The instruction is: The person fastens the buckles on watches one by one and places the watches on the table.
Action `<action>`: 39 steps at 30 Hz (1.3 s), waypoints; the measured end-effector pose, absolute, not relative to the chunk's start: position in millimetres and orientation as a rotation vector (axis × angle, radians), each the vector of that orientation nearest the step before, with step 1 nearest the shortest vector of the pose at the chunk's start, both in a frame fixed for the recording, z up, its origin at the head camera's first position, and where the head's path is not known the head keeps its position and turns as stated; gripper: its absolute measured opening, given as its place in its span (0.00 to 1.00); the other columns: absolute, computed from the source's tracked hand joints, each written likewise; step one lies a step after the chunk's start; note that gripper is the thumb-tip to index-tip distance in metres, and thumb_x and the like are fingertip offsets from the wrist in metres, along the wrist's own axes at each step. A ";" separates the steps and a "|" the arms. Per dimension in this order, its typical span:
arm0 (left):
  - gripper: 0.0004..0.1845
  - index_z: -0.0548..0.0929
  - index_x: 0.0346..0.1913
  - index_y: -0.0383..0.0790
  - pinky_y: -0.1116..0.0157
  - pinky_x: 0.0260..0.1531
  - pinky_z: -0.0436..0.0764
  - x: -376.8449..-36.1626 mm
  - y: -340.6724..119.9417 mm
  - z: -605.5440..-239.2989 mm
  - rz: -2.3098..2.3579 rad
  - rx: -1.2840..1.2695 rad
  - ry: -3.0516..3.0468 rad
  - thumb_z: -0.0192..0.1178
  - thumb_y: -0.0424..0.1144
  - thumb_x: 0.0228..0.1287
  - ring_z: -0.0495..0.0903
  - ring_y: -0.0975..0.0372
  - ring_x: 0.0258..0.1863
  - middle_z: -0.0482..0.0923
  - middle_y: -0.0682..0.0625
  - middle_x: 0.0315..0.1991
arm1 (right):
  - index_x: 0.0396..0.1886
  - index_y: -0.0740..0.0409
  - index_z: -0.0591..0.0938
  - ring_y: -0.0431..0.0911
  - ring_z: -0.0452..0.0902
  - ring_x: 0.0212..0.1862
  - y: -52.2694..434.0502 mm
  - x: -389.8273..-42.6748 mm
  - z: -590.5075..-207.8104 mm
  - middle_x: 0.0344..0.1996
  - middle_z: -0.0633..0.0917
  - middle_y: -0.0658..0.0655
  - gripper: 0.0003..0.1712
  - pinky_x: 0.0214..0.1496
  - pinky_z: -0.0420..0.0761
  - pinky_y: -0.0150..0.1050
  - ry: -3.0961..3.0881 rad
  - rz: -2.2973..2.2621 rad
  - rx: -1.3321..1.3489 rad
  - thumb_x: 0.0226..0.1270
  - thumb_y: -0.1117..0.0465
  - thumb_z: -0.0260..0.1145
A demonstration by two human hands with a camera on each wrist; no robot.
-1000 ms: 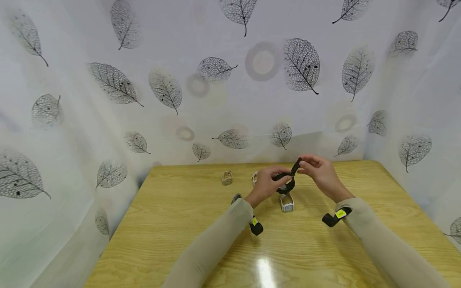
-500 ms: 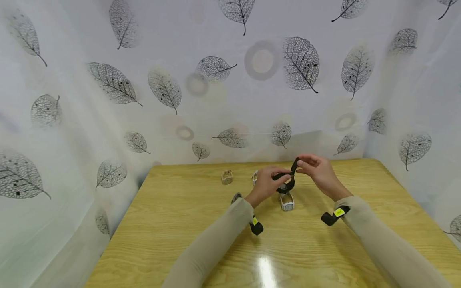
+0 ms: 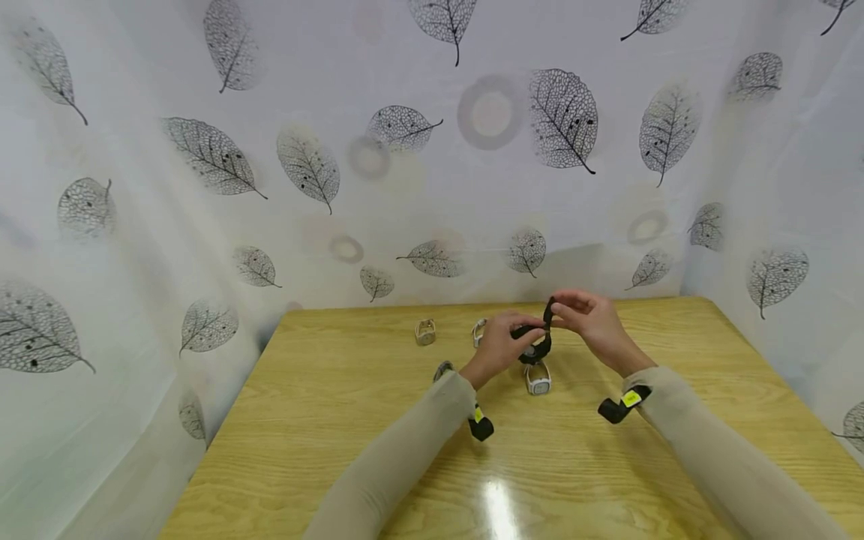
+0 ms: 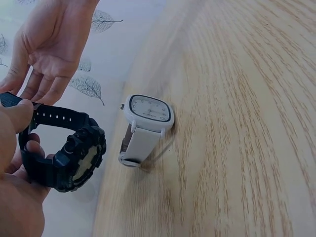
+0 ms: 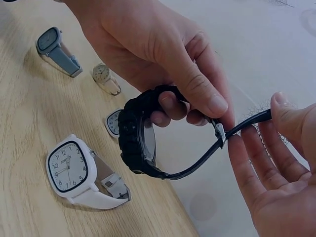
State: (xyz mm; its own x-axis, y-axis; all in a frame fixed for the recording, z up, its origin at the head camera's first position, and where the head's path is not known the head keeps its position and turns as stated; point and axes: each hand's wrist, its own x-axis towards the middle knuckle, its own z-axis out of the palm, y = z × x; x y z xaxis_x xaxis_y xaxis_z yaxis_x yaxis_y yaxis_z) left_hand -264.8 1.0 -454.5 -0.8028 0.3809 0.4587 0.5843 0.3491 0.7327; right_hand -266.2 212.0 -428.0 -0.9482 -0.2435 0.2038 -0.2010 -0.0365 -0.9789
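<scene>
A black wristwatch (image 5: 134,136) with a chunky round case is held up above the table, its strap looped and the free end threaded at the metal buckle (image 5: 219,132). My left hand (image 3: 498,349) grips the band by the buckle, thumb on top and fingers inside the loop. With thumb and fingers, my right hand (image 3: 597,326) pinches the strap's free end, which points upward in the head view. Close below the held watch, a white square-faced wristwatch (image 4: 148,111) stands on the table on its closed strap.
On the wooden table (image 3: 324,420) several other watches stand: a cream one (image 3: 425,334) at the back, a white one (image 3: 478,332) partly behind my left hand, and a blue-grey one (image 5: 49,40) near my left wrist. A leaf-print curtain (image 3: 405,202) hangs behind the table.
My right hand has shifted a little to the left, bringing the strap end closer to my left hand and more upright. My left hand has stayed nearly still.
</scene>
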 end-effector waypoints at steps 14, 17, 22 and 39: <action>0.15 0.88 0.55 0.37 0.73 0.45 0.84 -267.2 -1.5 -461.4 -1.773 -0.739 -2.380 0.71 0.32 0.66 0.86 0.66 0.47 0.87 0.46 0.51 | 0.58 0.65 0.80 0.44 0.85 0.48 211.4 -267.2 -438.5 0.49 0.85 0.58 0.18 0.56 0.84 0.49 2.228 -2.144 -0.543 0.75 0.60 0.67; 0.17 0.86 0.57 0.37 0.73 0.46 0.84 -267.6 -1.6 -460.8 -1.780 -0.711 -2.381 0.71 0.33 0.66 0.87 0.64 0.48 0.87 0.45 0.51 | 0.57 0.65 0.81 0.43 0.85 0.48 208.6 -268.4 -440.9 0.47 0.87 0.55 0.17 0.56 0.84 0.48 2.232 -2.154 -0.538 0.74 0.61 0.68; 0.18 0.86 0.57 0.38 0.72 0.51 0.82 -266.6 0.1 -461.1 -1.782 -0.654 -2.377 0.72 0.35 0.65 0.86 0.65 0.46 0.88 0.46 0.49 | 0.59 0.69 0.79 0.40 0.85 0.47 202.7 -267.6 -442.6 0.46 0.87 0.50 0.22 0.56 0.85 0.45 2.310 -2.101 -0.503 0.74 0.58 0.68; 0.18 0.90 0.52 0.43 0.70 0.51 0.83 -266.2 -4.2 -466.7 -1.869 -0.524 -2.405 0.77 0.40 0.60 0.85 0.68 0.46 0.88 0.54 0.47 | 0.62 0.68 0.79 0.40 0.85 0.49 200.8 -264.7 -445.5 0.55 0.85 0.68 0.23 0.51 0.87 0.43 2.477 -1.907 -0.592 0.75 0.58 0.68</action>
